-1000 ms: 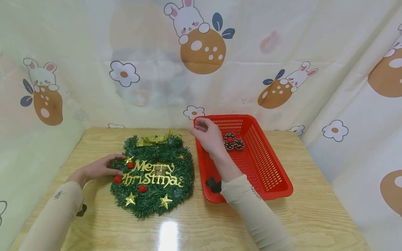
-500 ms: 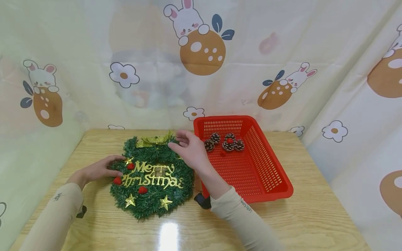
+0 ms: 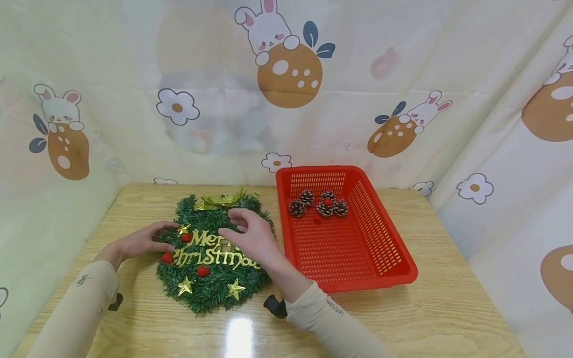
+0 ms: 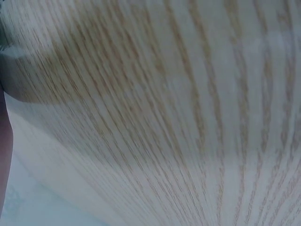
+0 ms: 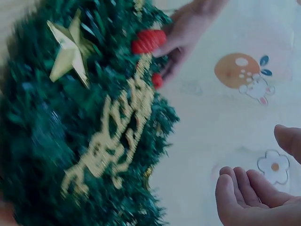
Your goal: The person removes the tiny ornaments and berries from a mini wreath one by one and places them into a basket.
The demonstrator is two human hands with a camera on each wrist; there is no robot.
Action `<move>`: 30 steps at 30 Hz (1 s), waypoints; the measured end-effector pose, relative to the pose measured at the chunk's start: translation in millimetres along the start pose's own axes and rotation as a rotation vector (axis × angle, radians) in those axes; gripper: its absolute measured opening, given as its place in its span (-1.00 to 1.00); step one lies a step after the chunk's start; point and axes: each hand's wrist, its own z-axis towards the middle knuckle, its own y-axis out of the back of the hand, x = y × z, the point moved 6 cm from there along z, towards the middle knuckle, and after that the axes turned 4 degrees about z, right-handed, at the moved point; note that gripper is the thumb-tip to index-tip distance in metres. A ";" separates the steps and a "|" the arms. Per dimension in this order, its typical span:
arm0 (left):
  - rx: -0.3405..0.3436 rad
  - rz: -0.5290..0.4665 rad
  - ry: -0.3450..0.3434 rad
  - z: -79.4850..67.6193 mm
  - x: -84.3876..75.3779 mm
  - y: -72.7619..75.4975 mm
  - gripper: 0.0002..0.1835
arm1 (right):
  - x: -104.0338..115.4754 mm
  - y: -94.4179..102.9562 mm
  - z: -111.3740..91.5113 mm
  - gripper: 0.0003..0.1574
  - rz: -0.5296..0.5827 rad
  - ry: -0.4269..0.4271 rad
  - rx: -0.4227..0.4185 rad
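Observation:
A green Christmas wreath point(image 3: 210, 297) lies on the table, bearing gold "Merry Christmas" lettering point(image 3: 215, 257), gold stars point(image 3: 235, 289), red berry ornaments point(image 3: 203, 271) and a gold ribbon bow point(image 3: 219, 201). My left hand point(image 3: 141, 240) rests at its left edge, fingertips near a star and thumb beside a berry. Over the wreath's right half hovers my right hand point(image 3: 255, 237), covering part of the lettering. In the right wrist view its fingers point(image 5: 254, 193) are loosely bent, thumb apart, with nothing between them. The left wrist view shows mostly table.
Right of the wreath stands a red plastic basket point(image 3: 286, 233) with several pine cones point(image 3: 297, 208) and small red berries point(image 3: 318, 220) inside. A patterned curtain point(image 3: 215, 139) hangs behind the wooden table point(image 3: 447, 278).
My right hand has moved left and toward me, from above the basket's left side to over the wreath, uncovering pine cones in the basket. The left hand has stayed put.

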 end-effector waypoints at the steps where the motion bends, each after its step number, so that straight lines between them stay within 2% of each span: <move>1: 0.000 -0.003 0.000 0.0 0.1 -0.1 -0.24 | -2.2 -3.9 -1.1 -0.34 -0.003 0.001 0.010; 7: 0.004 -0.005 0.008 0.8 1.5 -1.0 -0.23 | -14.1 -28.2 -8.6 -0.35 -0.018 0.010 0.084; 14: 0.000 -0.006 0.003 0.9 1.0 -1.2 -0.23 | -26.9 -50.0 -11.4 -0.37 -0.093 0.020 0.129; 19: -0.001 -0.006 0.004 0.0 0.5 -1.1 -0.22 | -34.3 -58.9 -10.2 -0.38 -0.151 0.029 0.136; 30: -0.004 0.002 0.010 -0.2 -0.6 -0.6 -0.21 | -45.0 -67.6 -9.4 -0.38 -0.193 0.016 0.138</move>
